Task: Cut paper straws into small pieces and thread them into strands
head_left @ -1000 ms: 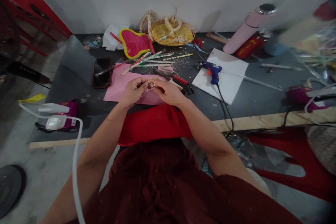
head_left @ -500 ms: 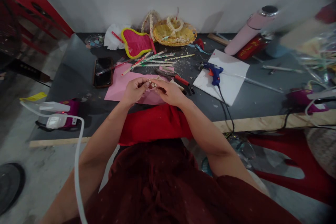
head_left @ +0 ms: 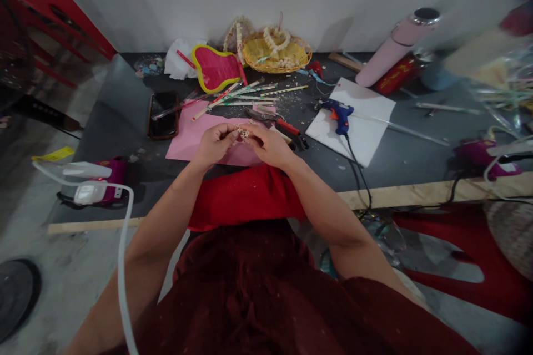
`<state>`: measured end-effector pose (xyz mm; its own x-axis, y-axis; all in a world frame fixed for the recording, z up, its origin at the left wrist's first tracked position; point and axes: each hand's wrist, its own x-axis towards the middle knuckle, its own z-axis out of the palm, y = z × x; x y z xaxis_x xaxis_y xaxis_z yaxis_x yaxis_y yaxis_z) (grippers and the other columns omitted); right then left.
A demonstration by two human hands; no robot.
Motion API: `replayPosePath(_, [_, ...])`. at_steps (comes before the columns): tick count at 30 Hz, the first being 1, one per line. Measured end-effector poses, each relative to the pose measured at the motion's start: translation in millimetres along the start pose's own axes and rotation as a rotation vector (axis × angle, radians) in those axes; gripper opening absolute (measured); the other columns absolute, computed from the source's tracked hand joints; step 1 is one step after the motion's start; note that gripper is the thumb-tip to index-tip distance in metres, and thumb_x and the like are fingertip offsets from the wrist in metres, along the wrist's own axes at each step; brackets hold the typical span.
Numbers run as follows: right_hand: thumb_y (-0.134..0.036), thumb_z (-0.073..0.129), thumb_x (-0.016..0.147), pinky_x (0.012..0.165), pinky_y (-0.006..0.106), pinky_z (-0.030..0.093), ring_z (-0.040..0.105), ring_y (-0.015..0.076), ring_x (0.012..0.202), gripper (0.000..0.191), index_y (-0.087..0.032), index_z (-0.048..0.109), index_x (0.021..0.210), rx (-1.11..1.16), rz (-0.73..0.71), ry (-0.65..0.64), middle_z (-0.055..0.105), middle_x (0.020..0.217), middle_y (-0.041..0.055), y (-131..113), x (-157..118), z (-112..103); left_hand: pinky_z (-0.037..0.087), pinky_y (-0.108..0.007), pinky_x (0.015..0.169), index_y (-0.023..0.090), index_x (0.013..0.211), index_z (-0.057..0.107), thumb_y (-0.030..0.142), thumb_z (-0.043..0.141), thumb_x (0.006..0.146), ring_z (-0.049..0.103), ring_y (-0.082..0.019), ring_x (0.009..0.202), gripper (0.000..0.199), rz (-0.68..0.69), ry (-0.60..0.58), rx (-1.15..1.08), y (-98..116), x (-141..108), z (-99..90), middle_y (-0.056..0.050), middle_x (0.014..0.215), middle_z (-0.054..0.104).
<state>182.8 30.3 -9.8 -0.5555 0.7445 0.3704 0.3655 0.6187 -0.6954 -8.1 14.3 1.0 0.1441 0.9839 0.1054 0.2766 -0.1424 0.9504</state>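
Between my two hands is a small cream-coloured beaded piece [head_left: 244,133], partly covered by the fingers; its exact kind is too small to make out. My left hand [head_left: 215,144] pinches its left side between thumb and fingertips. On the other side, my right hand [head_left: 268,144] grips it with thumb and bent fingers. Both hands are over a pink paper sheet [head_left: 187,141] on the dark table. Just beyond the right hand lie pliers with red handles [head_left: 287,125].
Chopsticks [head_left: 250,94] lie beyond the paper, near a yellow basket [head_left: 277,52]. A phone [head_left: 163,115] is at left. To the right, a blue glue gun [head_left: 340,113] rests on white board [head_left: 370,138], its cord hanging over the table edge. A pink flask [head_left: 397,47] stands behind.
The beaded piece has turned slightly between my fingertips. Both hands stay almost in the same place.
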Motion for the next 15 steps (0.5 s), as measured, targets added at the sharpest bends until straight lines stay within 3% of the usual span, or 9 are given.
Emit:
replayPosePath(7, [-0.029, 0.050, 0.090, 0.086, 0.034, 0.051, 0.065, 0.0189, 0.095, 0.024, -0.020, 0.063, 0.108, 0.031, 0.054, 0.146, 0.071, 0.106, 0.0066, 4.3, 1.1, 2.4, 0.049, -0.026, 0.072, 0.016, 0.090, 0.068, 0.033, 0.058, 0.085, 0.064, -0.014, 0.078, 0.021, 0.068, -0.085, 0.086, -2.2, -1.5, 1.2, -0.006, 0.086, 0.072])
replayPosePath(15, [-0.031, 0.051, 0.091, 0.079, 0.032, 0.050, 0.063, 0.0169, 0.084, 0.018, -0.020, 0.063, 0.098, 0.041, 0.025, 0.107, 0.070, 0.095, 0.0048, 4.1, 0.8, 3.8, 0.046, -0.025, 0.069, 0.016, 0.086, 0.069, 0.028, 0.056, 0.085, 0.061, -0.012, 0.073, 0.017, 0.125, -0.076, 0.143, -1.6, -2.3, 2.9, -0.004, 0.082, 0.070])
